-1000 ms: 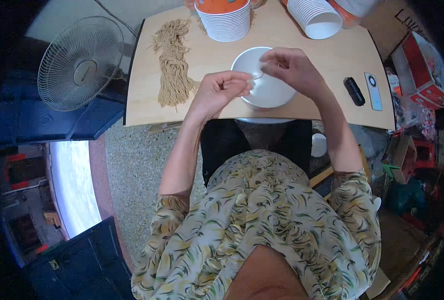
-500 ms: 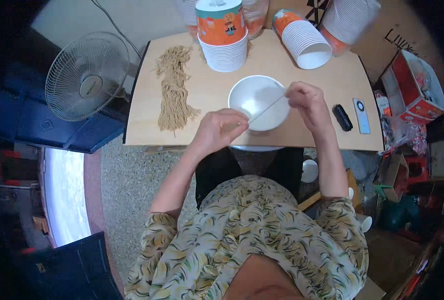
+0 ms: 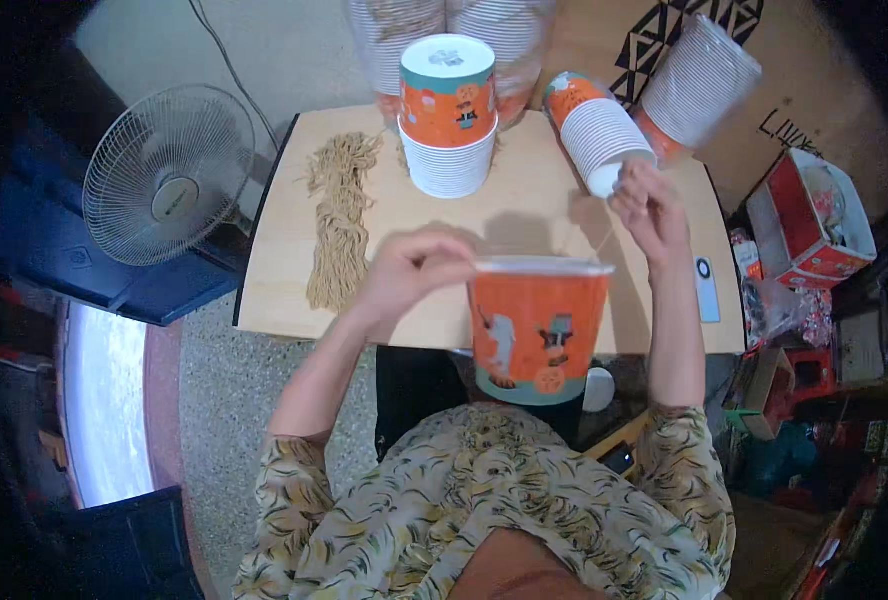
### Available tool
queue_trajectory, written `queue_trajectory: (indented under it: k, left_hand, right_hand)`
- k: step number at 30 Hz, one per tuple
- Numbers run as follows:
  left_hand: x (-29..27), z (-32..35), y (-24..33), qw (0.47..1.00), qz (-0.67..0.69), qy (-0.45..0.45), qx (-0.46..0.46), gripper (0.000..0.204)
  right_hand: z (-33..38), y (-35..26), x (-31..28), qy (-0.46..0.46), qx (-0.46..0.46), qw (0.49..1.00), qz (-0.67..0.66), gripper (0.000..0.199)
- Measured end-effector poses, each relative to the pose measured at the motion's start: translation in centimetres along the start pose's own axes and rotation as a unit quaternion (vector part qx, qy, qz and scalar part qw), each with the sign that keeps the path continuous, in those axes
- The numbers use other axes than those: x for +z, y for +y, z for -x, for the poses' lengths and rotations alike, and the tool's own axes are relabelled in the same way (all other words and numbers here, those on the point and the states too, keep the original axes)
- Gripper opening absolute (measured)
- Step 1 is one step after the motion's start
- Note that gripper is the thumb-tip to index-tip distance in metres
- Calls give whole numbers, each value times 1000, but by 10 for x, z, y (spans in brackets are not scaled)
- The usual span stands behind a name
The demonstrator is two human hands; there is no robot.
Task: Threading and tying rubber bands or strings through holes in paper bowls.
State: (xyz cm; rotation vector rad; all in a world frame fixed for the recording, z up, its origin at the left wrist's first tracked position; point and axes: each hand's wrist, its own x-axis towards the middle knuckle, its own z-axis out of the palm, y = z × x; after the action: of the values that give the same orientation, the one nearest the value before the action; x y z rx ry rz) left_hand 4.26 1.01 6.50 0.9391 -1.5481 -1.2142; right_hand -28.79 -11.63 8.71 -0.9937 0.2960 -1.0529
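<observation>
My left hand [image 3: 419, 265] grips the rim of an orange paper cup [image 3: 536, 335] with printed figures, held up above the near edge of the wooden table [image 3: 524, 220] and seen side-on. My right hand [image 3: 649, 205] is raised to the right of the cup and pinches a thin pale cord [image 3: 598, 243] that runs down to the cup's rim. A bundle of tan cords [image 3: 339, 225] lies lengthwise on the left part of the table.
An upright stack of orange cups [image 3: 449, 115] stands at the table's back centre. A stack [image 3: 599, 135] lies on its side at the back right, another [image 3: 699, 85] behind it. A fan [image 3: 169, 175] stands left. A slim white device [image 3: 706, 288] and a red box [image 3: 814, 220] are right.
The cup was resting on the table with its white inside showing; both hands have lifted it toward me, so its orange side now faces the camera. My right hand pulled up and away.
</observation>
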Motion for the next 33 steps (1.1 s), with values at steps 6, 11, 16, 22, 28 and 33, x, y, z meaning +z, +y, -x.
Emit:
queue_trajectory:
  k: [6,11,16,22,28,33]
  left_hand:
    - [-63,-84,17,951,298,83,28,24]
    - [-104,-173,15,857,512,37,46,21]
    - [-148,-201,-11,813,566,132,-1,15]
    - [-155,-213,-49,794,572,200,-50,12]
    - [-141,-186,-67,910,258,305,-111,27]
    - [-129,-191,-28,909,65,405,68,55]
  right_hand:
    - [-136,-18,27,14,-77,989,-123,35]
    - [-224,-2,-11,87,-98,991,29,33]
    - [-269,45,1,212,-36,976,-31,32]
    - [-285,75,-39,135,9,981,-142,21]
    - [-267,71,-47,238,23,908,344,28]
    - [-238,62,18,137,-161,874,437,57]
